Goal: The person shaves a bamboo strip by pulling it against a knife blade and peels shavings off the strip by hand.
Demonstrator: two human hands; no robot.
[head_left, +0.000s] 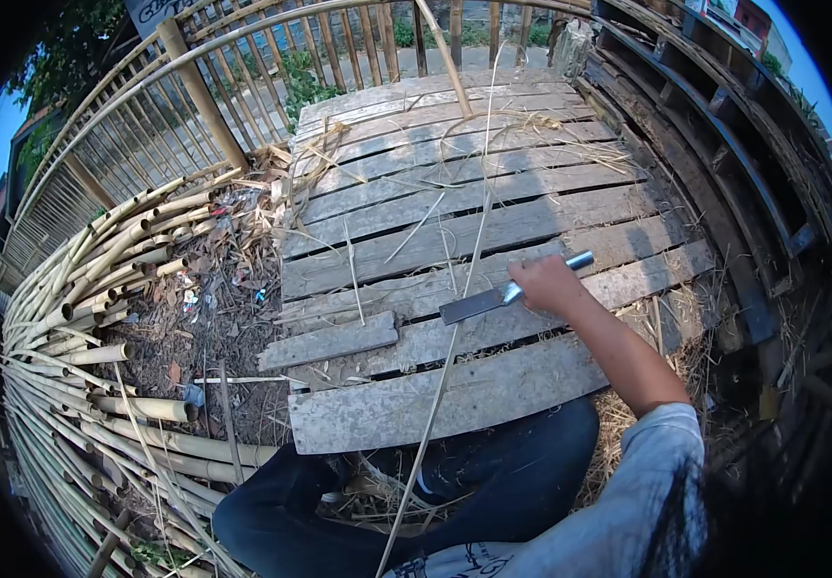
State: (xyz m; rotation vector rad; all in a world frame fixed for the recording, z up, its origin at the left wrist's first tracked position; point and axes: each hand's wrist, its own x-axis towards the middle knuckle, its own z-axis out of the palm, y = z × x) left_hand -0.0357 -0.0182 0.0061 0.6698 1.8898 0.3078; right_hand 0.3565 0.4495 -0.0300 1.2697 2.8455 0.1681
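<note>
My right hand [543, 286] is closed around the metal handle of a flat-bladed knife [475, 306], right of the middle of the view. The blade points left, low over the slatted wooden platform [522, 228], and its tip end is beside a long thin bamboo strip [447, 371]. This strip runs from my lap up across the boards to the far side. My left hand is not visible. A short loose board [329, 343] lies on the platform's left part, with thin strips [353, 275] scattered above it.
Cut bamboo poles [151, 408] are heaped at the left, with litter and leaves beside them. A bamboo fence [206, 101] stands behind. Stacked wooden pallets [714, 125] rise at the right. My crossed legs [522, 482] are against the platform's near edge.
</note>
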